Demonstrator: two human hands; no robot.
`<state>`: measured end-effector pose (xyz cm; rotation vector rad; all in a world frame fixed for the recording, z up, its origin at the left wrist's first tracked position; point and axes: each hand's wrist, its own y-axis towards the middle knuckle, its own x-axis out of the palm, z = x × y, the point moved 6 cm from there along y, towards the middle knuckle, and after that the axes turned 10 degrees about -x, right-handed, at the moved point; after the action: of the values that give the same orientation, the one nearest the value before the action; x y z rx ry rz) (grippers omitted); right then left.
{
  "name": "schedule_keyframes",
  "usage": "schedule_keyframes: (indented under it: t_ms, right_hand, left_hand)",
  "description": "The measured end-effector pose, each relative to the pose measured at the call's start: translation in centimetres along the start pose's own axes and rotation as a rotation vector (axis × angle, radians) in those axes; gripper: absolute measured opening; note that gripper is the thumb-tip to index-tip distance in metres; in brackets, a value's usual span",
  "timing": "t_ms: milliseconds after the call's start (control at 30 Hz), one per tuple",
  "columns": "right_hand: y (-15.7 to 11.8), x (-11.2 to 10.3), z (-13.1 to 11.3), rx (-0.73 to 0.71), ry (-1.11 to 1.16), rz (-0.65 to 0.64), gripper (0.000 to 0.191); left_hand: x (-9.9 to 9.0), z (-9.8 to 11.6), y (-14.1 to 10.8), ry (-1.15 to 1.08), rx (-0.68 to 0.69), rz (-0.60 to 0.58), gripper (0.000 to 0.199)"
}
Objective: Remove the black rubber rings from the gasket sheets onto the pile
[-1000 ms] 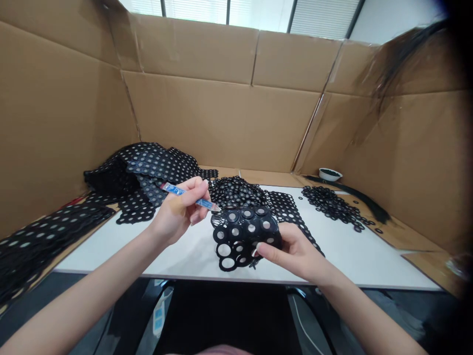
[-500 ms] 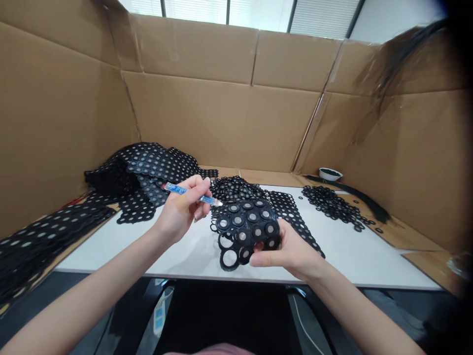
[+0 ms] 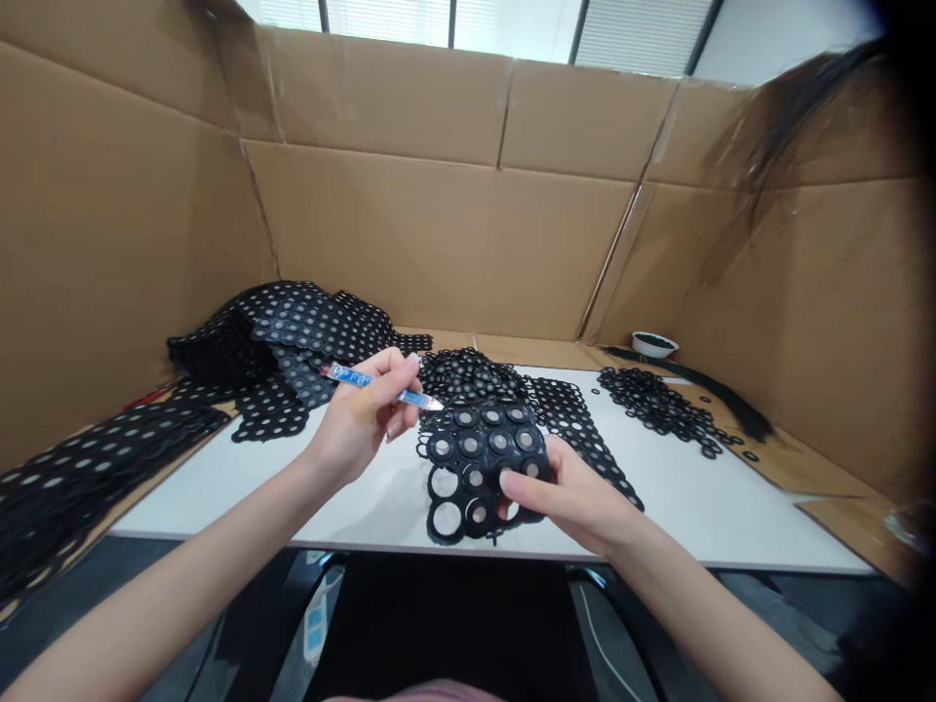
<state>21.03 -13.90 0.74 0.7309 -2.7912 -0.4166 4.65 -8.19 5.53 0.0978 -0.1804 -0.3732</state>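
Note:
Between thumb and fingers my left hand point(image 3: 366, 409) pinches a blue and clear pen-like tube point(image 3: 353, 375), its pale tip pointing right. Just right of that tip, above the white table, my right hand point(image 3: 577, 492) grips a curved black sheet of joined rings point(image 3: 483, 444). Its thumb lies on the front of the sheet; the other fingers are mostly hidden behind. Many rings have grey discs in their centres, while two at the lower left are open circles. Behind the sheet, a pile of loose black rings point(image 3: 472, 373) rests on the table.
A flat ringed sheet point(image 3: 585, 424) lies behind my right hand. More dotted black sheets point(image 3: 314, 317) are heaped at the left. Loose rings point(image 3: 658, 402), a white bowl point(image 3: 654, 345) and black strands point(image 3: 721, 390) are at the right. Cardboard walls point(image 3: 439, 244) surround the white table point(image 3: 343, 512).
The right thumb has moved up and onto the sheet's front. The held sheet has tilted, its lower edge spreading slightly down and left. My left hand and the tube have barely shifted.

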Motion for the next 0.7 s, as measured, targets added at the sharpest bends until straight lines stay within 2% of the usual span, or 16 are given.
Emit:
schedule_keyframes:
  t_ms: [267,433,700]
  right_hand:
    - [0.2,0.4,0.2,0.024,0.002,0.054,0.031]
    - [0.1,0.4,0.4,0.034,-0.092,0.033,0.026]
    - [0.0,0.3,-0.1,0.033,-0.282,0.02,0.027]
  left_hand:
    - [0.4,-0.3,-0.1,0.011,-0.004,-0.017,0.037]
    - [0.2,-0.2,-0.2,0.009,-0.008,-0.015,0.036]
    - [-0.5,-1.2,0.2,-0.09,-0.146,-0.095,0.033]
